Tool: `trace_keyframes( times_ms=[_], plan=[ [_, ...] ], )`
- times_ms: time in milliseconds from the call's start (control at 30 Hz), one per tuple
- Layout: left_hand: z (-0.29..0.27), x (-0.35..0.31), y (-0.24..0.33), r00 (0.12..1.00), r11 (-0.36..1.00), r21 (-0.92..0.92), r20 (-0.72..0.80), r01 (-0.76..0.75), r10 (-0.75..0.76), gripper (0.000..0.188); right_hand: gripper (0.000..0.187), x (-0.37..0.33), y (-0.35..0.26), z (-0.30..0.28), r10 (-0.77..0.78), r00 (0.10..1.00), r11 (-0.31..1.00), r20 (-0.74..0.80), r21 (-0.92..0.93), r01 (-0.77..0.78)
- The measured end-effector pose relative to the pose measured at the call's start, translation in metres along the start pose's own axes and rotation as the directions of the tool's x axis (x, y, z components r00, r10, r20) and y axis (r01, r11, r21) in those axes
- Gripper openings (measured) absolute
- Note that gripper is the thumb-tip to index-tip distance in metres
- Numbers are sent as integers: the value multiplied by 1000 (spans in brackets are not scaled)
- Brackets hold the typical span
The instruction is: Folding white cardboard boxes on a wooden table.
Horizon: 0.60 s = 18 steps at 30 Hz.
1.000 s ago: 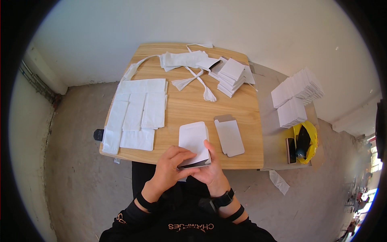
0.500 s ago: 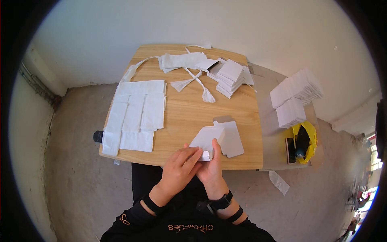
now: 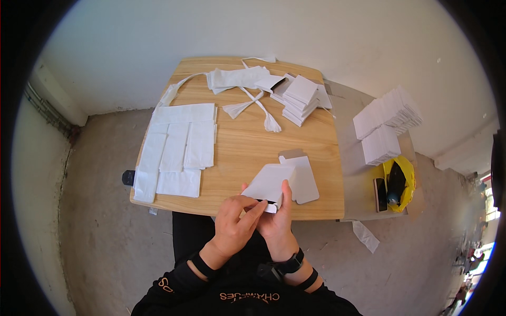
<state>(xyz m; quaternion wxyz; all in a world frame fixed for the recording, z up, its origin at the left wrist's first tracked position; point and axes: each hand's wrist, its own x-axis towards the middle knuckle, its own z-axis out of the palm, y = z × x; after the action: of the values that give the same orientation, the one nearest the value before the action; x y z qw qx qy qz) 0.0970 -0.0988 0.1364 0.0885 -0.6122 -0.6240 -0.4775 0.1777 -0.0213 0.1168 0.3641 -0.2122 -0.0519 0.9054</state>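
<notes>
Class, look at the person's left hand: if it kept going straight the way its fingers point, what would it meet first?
The left hand points up and right at the white folded card box that both hands hold; its fingertips seem already to touch it. Just beyond lies the flat box blank.

Two hands, left (image 3: 234,224) and right (image 3: 275,221), on one white folded box (image 3: 270,183). One flat box blank (image 3: 301,178) just right of it. One wooden table (image 3: 247,147). About seven white sheets (image 3: 176,150) laid flat at the left. One stack of folded boxes (image 3: 299,99) at the far right; two more stacks (image 3: 387,124) off the table. One yellow bag (image 3: 401,181); one phone (image 3: 380,194).
</notes>
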Motion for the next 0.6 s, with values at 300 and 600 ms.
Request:
trace_keyframes(
  times_ms=[300,600],
  plan=[
    [1,-3,-2,999,998,-61,-15,-33,32,25,62,-1,-1,-3,-51,997,999,58,-2,51],
    [-1,-1,0,987,988,-14,-31,-155,155,31,68,-5,-10,8,-119,980,992,158,-18,124]
  ],
)
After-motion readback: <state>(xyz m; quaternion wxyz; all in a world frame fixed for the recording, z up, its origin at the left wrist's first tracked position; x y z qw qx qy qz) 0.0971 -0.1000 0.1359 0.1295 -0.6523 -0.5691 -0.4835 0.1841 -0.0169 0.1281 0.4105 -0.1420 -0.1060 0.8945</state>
